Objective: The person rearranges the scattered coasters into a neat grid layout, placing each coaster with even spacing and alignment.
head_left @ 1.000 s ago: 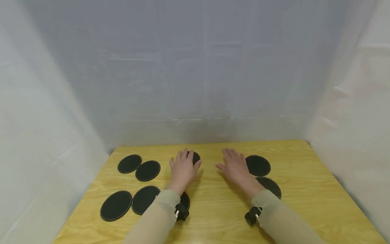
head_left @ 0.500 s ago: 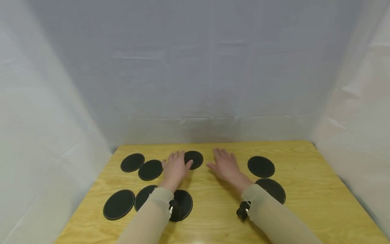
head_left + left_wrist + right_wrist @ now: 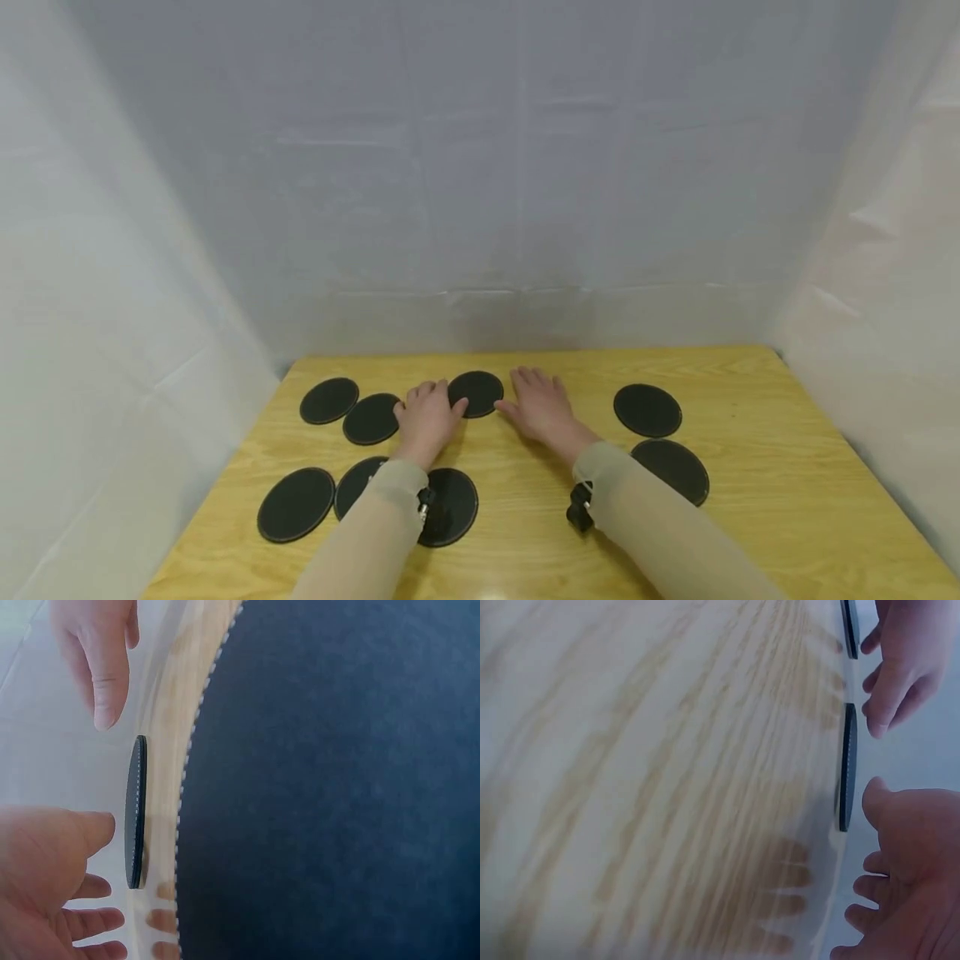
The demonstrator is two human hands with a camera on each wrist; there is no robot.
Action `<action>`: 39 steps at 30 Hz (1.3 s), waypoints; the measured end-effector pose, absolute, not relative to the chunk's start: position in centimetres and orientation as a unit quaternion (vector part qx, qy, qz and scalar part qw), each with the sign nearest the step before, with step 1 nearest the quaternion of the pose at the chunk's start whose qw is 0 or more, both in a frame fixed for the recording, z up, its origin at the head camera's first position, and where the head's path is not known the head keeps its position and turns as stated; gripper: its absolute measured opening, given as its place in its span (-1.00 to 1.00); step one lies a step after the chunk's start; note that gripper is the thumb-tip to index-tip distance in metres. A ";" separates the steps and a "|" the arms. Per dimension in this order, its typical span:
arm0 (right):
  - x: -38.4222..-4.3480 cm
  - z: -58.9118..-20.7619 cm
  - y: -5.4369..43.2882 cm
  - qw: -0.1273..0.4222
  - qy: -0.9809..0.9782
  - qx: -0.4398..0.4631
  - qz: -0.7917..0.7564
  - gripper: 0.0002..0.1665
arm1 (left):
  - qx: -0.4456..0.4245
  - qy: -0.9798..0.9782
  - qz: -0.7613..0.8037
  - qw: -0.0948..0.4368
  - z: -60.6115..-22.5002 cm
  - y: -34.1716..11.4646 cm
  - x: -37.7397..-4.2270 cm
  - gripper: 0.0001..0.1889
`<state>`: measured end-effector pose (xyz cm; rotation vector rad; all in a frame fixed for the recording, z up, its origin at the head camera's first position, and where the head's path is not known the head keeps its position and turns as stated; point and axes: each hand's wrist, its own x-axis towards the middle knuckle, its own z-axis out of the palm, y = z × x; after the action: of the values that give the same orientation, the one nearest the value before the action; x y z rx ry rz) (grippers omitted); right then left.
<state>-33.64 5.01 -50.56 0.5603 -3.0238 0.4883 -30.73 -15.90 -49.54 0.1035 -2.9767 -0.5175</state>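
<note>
Black discs (image 3: 476, 393): head view shows eight, each wrist view two.

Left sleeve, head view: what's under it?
A black disc shows past the picture-left edge of the left sleeve, a second black disc past the other. Their covered parts, and anything else beneath, can't be seen.

Left hand (image 3: 907, 664), right hand (image 3: 915, 859), black disc (image 3: 849, 769) lying near both, second disc (image 3: 850, 628) at top edge, wood-grained table (image 3: 630, 787)
</note>
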 end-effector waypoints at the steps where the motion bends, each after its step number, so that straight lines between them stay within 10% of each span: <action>1: -33.5 -50.4 4.8 0.013 -0.971 0.179 0.155 -0.12 | 0.035 -0.983 -0.168 0.060 -49.6 -15.9 -30.7 -0.32; 39: -32.6 -49.5 3.7 0.019 -0.968 0.127 0.217 -0.28 | 0.059 -0.972 -0.209 0.086 -49.6 -14.5 -30.7 -0.50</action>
<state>-32.57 3.67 -49.55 0.3956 -3.0039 0.6729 -30.70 -14.46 -49.64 0.1753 -2.8974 -0.6222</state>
